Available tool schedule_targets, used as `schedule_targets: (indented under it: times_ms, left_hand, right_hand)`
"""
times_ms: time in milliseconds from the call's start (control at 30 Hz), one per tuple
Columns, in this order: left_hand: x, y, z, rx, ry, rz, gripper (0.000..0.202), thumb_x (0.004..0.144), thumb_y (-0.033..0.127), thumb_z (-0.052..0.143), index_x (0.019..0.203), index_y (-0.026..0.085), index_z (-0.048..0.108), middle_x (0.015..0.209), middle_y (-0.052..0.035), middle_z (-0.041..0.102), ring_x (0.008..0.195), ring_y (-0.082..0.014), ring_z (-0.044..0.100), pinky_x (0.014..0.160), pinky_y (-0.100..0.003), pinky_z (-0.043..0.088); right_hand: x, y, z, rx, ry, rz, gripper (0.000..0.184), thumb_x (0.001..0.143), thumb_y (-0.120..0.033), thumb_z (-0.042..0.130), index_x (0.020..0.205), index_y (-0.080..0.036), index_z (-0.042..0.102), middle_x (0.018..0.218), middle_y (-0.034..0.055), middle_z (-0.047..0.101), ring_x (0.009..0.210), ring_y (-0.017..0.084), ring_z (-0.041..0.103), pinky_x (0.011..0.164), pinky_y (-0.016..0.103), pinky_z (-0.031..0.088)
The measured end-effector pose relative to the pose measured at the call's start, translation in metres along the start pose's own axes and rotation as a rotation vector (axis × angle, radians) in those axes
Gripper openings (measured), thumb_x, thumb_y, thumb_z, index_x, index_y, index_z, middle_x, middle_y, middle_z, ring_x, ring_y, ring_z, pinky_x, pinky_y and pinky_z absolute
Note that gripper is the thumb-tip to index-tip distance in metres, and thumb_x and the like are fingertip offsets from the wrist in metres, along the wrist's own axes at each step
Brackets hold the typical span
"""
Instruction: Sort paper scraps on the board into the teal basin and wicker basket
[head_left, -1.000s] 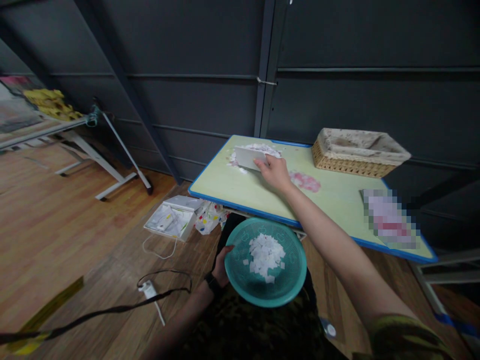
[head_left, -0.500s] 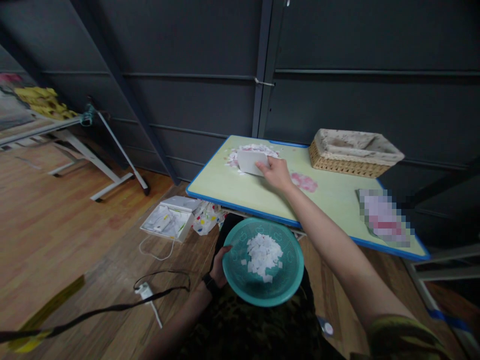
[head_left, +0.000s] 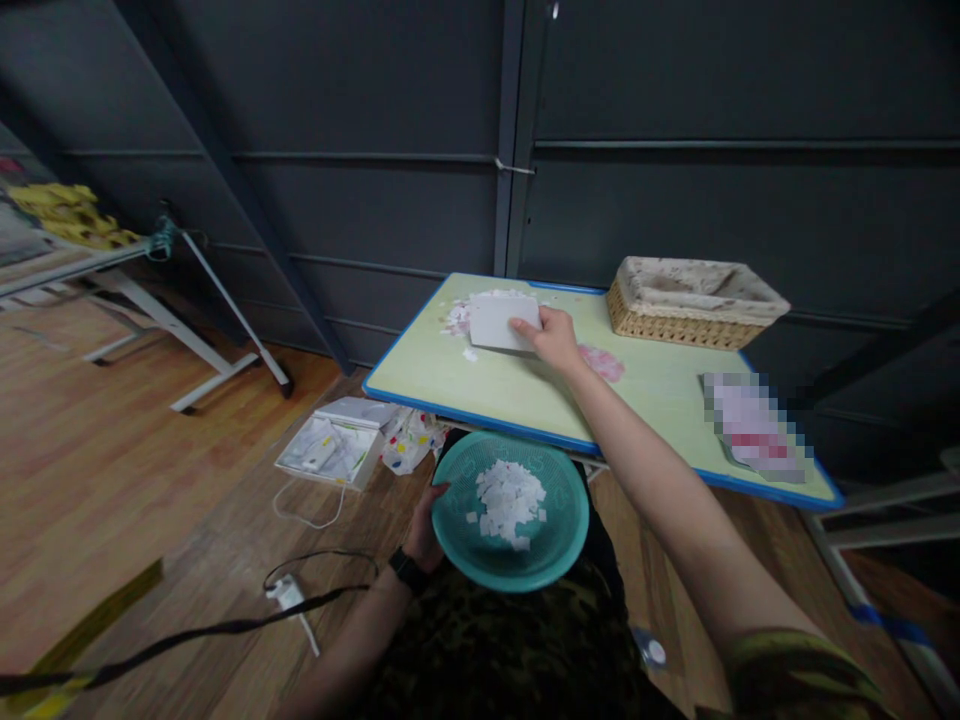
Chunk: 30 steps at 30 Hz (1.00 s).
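My left hand grips the left rim of a round green plastic basket, held over my lap below the table edge. Small white paper pieces lie heaped inside it. Over the table, my right hand is closed on the right end of a flat white card, thumb on the near face. Behind and left of the card, more paper pieces are spread on the tabletop, partly hidden by it. One small clump sits just below its lower edge.
A lined wicker basket stands at the table's back right. A blurred-out flat item lies at the right end. On the floor are an open white box, a power strip and a black cord.
The white card has turned its face more toward me, and some paper pieces now show below it. The view has shifted slightly; my left hand still holds the green basket.
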<state>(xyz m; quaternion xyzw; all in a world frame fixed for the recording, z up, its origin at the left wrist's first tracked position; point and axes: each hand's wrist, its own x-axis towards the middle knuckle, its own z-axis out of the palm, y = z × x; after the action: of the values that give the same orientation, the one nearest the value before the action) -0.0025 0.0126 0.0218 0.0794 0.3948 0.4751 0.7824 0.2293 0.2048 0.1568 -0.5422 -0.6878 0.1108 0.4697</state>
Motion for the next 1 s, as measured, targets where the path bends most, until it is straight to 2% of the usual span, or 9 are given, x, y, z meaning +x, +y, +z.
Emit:
schedule_targets:
  times_ms: [67,167,233,400,533,667,833,1000]
  left_hand:
    - [-0.002,0.011,0.005,0.000,0.023,0.035,0.016,0.070,0.021,0.062,0.082,0.012,0.067,0.073,-0.0085,0.072,0.079,-0.0271,0.067,0.080,-0.040,0.049]
    - [-0.004,0.029,0.010,0.046,0.095,0.152,0.013,0.070,0.019,0.062,0.081,0.013,0.066,0.064,-0.0035,0.070,0.066,-0.0222,0.067,0.074,-0.037,0.052]
    - [-0.007,0.040,0.014,0.056,0.113,0.206,0.020,0.070,0.018,0.061,0.089,0.013,0.066,0.071,-0.0039,0.073,0.065,-0.0212,0.067,0.073,-0.037,0.053]
    - [-0.016,0.058,0.022,0.103,0.120,0.240,0.024,0.072,0.021,0.057,0.093,0.011,0.065,0.073,-0.0066,0.073,0.068,-0.0231,0.068,0.070,-0.039,0.055]
    - [-0.021,0.066,0.026,0.114,0.119,0.245,0.028,0.073,0.022,0.057,0.097,0.010,0.064,0.077,-0.0077,0.073,0.069,-0.0237,0.069,0.069,-0.040,0.056]
    - [-0.025,0.072,0.029,0.113,0.135,0.229,0.022,0.073,0.021,0.056,0.088,0.010,0.067,0.075,-0.0082,0.074,0.066,-0.0216,0.068,0.067,-0.036,0.056]
    - [-0.031,0.076,0.035,0.100,0.152,0.244,0.014,0.073,0.018,0.056,0.078,0.012,0.067,0.068,-0.0052,0.073,0.059,-0.0190,0.067,0.062,-0.033,0.057]
    - [-0.032,0.080,0.036,0.083,0.149,0.268,0.015,0.071,0.017,0.057,0.081,0.011,0.067,0.069,-0.0053,0.072,0.059,-0.0189,0.067,0.062,-0.034,0.057]
  right_hand:
    - [0.002,0.003,-0.003,-0.028,0.050,0.025,0.033,0.076,-0.045,0.052,0.071,-0.014,0.063,0.064,0.0035,0.060,0.061,0.017,0.050,0.058,0.027,0.036]
    - [0.003,0.006,-0.004,-0.084,0.086,0.038,0.033,0.076,-0.043,0.050,0.076,-0.014,0.064,0.070,0.0056,0.062,0.066,0.019,0.052,0.061,0.029,0.038]
    - [0.002,0.006,-0.003,-0.097,0.074,0.036,0.033,0.076,-0.043,0.049,0.076,-0.014,0.065,0.070,0.0061,0.062,0.066,0.019,0.052,0.062,0.029,0.038]
    - [0.001,0.005,0.001,-0.013,0.001,0.052,0.032,0.074,-0.044,0.054,0.070,-0.014,0.063,0.063,0.0034,0.060,0.059,0.016,0.050,0.056,0.027,0.034]
    - [0.000,0.001,0.001,0.070,0.005,0.046,0.034,0.073,-0.045,0.055,0.070,-0.012,0.063,0.063,0.0019,0.060,0.059,0.014,0.049,0.055,0.025,0.032]
    - [-0.003,-0.002,0.003,0.071,-0.024,0.041,0.036,0.073,-0.045,0.055,0.070,-0.010,0.066,0.061,0.0017,0.059,0.058,0.013,0.048,0.055,0.024,0.031]
    - [-0.004,-0.002,0.005,0.073,0.014,0.051,0.035,0.074,-0.043,0.054,0.073,-0.010,0.067,0.064,0.0029,0.060,0.059,0.014,0.048,0.055,0.024,0.031]
    - [-0.004,-0.003,0.005,0.062,-0.105,0.101,0.031,0.066,-0.040,0.059,0.064,-0.009,0.064,0.055,0.0011,0.054,0.054,0.012,0.044,0.052,0.024,0.029]
